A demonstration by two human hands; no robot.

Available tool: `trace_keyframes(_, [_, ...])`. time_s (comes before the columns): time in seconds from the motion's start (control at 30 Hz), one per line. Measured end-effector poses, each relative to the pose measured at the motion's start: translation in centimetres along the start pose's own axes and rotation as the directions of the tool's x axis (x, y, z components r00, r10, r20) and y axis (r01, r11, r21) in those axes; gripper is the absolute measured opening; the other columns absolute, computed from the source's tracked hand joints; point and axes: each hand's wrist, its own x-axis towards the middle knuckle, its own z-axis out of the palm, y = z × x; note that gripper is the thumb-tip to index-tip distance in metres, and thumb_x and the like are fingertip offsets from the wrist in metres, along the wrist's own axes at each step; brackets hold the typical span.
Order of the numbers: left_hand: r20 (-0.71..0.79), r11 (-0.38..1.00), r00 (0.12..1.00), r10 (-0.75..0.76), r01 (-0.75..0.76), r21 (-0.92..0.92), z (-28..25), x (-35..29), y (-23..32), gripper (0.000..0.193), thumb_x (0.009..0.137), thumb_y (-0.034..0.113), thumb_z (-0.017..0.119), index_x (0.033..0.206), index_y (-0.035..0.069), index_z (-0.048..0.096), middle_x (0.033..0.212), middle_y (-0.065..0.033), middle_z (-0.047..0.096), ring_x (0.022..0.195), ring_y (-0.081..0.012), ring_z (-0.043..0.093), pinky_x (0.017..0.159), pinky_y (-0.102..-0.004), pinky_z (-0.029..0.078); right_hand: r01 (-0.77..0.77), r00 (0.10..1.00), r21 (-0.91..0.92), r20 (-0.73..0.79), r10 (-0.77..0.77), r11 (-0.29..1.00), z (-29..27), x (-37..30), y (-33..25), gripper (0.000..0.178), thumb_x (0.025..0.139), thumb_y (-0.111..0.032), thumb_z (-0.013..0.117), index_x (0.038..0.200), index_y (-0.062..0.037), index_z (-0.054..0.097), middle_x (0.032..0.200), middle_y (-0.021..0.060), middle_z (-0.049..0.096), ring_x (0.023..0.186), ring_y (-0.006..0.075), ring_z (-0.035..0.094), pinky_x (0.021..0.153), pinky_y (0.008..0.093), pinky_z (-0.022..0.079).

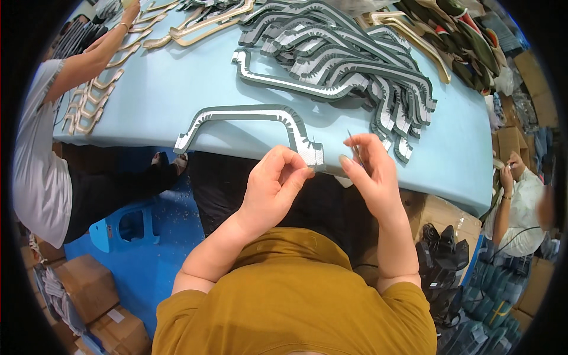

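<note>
A bent strip point(242, 112) with dark grey-green edges and a white, notched inner side lies near the table's front edge. My left hand point(275, 183) pinches its right end between thumb and fingertips. Just to the right, my right hand point(374, 177) is raised, fingers curled around a thin pointed metal tool point(357, 152); most of that tool is hidden, so its kind does not show. The two hands are apart. Beyond them a heap of similar bent strips point(349, 65) is piled up, one strip point(296, 83) lying at its near left side.
The light blue table point(148, 112) spans the width. Several beige bent pieces point(92, 103) lie at left, with dark green items point(455, 35) at the far right. One person point(44, 142) works at left, another point(515, 207) at right. A blue stool point(127, 228) and cardboard boxes point(89, 284) stand below.
</note>
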Motion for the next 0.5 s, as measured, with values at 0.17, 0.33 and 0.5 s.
trace_keyframes(0.17, [0.122, 0.999, 0.992, 0.028, -0.032, 0.026, -0.1, -1.0, 0.6, 0.005, 0.084, 0.000, 0.056, 0.083, 0.000, 0.052, 0.086, -0.0060, 0.051, 0.065, -0.0089, 0.051, 0.061, -0.0204, 0.043, -0.303, 0.912, 0.235, 0.353, 0.209, 0.924, 1.0, 0.6, 1.1, 0.017, 0.080, -0.015, 0.064, 0.081, -0.0037, 0.052, 0.070, -0.0047, 0.046, 0.064, 0.0021, 0.037, 0.054, 0.0190, 0.029])
trace_keyframes(0.33, [0.090, 0.978, 0.982, -0.167, 0.176, -0.113, -2.9, -2.0, 0.0, 0.024, 0.091, 0.014, 0.048, 0.078, -0.003, 0.058, 0.086, -0.0057, 0.056, 0.067, -0.0102, 0.053, 0.064, -0.0231, 0.044, -0.348, 0.925, 0.462, 0.308, 0.221, 0.816, 1.6, 0.6, 1.5, 0.014, 0.079, -0.010, 0.065, 0.078, -0.0066, 0.051, 0.056, -0.0042, 0.044, 0.041, 0.0022, 0.034, 0.039, 0.0182, 0.022])
trace_keyframes(0.5, [0.104, 0.812, 0.903, -0.417, 0.422, -0.404, -2.7, -0.9, 1.3, 0.024, 0.085, 0.021, 0.060, 0.100, 0.002, 0.056, 0.087, -0.0032, 0.060, 0.076, -0.0078, 0.055, 0.065, -0.0220, 0.043, -0.321, 0.921, 0.379, 0.337, 0.194, 0.868, 3.2, -0.3, 1.7, 0.015, 0.081, -0.012, 0.064, 0.077, -0.0056, 0.051, 0.061, -0.0045, 0.047, 0.048, 0.0023, 0.036, 0.044, 0.0178, 0.026])
